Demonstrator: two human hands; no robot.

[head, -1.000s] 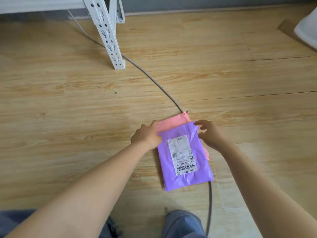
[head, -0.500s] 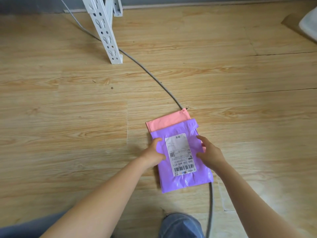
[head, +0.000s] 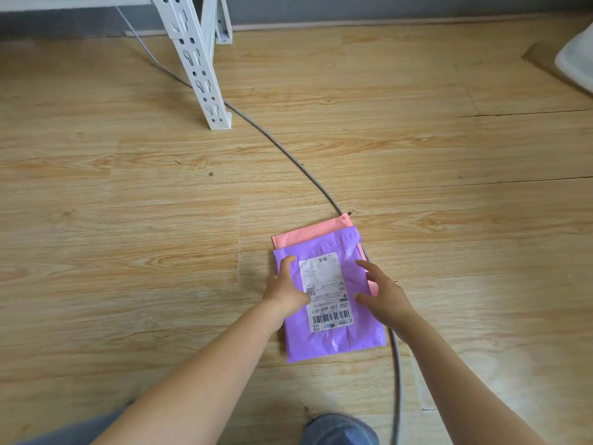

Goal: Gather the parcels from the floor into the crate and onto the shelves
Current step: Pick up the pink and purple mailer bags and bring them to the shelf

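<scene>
Here, the purple parcel (head: 333, 338) lies flat on the wooden floor (head: 128, 252), stacked on a pink parcel (head: 313, 231) whose far edge and a thin strip on the right show from under it. A white shipping label (head: 325, 292) with a barcode faces up on the purple one.

Left hand (head: 285, 292): at the parcel's left edge, thumb on the top face beside the label, the other fingers curled out of sight at the edge; it looks like a grip on the purple parcel, but whether the pink one is included cannot be told.

Right hand (head: 382, 293): over the right part of the purple parcel, fingers spread and relaxed, nothing held; contact with the surface cannot be told.

A grey cable (head: 288, 155) runs from far left across the floor, passes under the stacked parcels and continues toward the near edge on the right. A white perforated shelf upright (head: 199, 65) stands on the floor at far left. A white object (head: 577, 62), cut off by the frame, sits at far right. Blue-clad knees (head: 340, 430) show at the near edge.
</scene>
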